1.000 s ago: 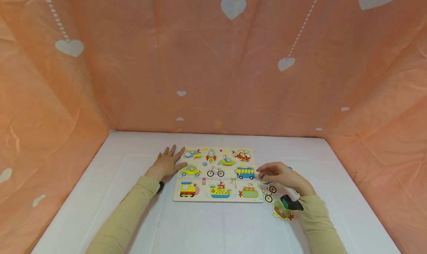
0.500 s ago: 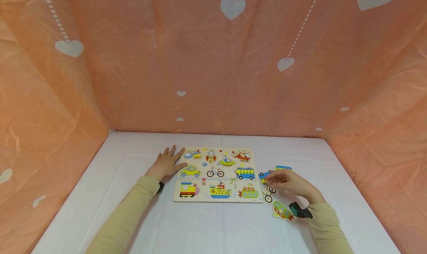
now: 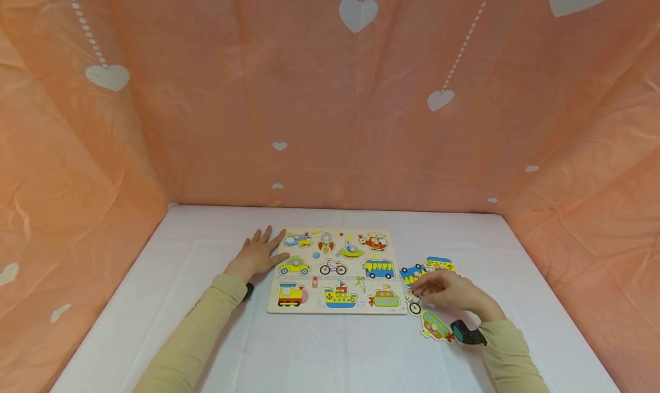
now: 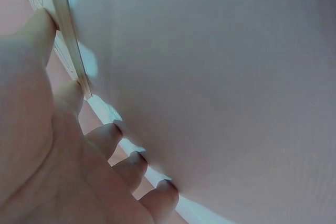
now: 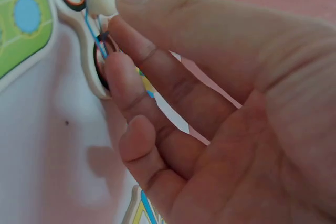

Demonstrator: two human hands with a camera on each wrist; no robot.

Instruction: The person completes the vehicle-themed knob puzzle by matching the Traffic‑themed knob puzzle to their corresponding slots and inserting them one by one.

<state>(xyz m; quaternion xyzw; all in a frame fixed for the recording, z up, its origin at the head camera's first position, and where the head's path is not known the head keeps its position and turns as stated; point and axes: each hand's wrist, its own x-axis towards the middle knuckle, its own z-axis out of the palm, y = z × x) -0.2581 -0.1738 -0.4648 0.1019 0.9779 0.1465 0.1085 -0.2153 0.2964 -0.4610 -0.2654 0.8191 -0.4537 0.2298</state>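
Note:
My left hand [image 3: 252, 258] lies flat at the left edge of the wooden puzzle board [image 3: 315, 302], fingers spread, thumb and index fingertip touching its edge. In the left wrist view, that board edge [image 4: 73, 51] runs along the thumb. Right of the board, my right hand [image 3: 451, 291] is over a bicycle puzzle piece [image 3: 414, 307]. The right wrist view has thumb and index finger pinching the bicycle's round white knob [image 5: 102, 2]; its other fingers are loosely bent. Behind the hand are a blue-and-yellow bus piece [image 3: 409, 274] and a ship piece [image 3: 438, 262], partly covered.
A green submarine piece [image 3: 435, 326] lies below the bicycle, close to the right wrist's black band [image 3: 466, 333]. The board bears vehicle pictures, several with knobs. A white cloth [image 3: 309, 353] covers the table, and peach curtains with hearts [image 3: 330, 124] stand around it.
My right hand has drawn back from the bus piece towards the bicycle piece, uncovering the bus and ship pieces. The left hand keeps its place on the board.

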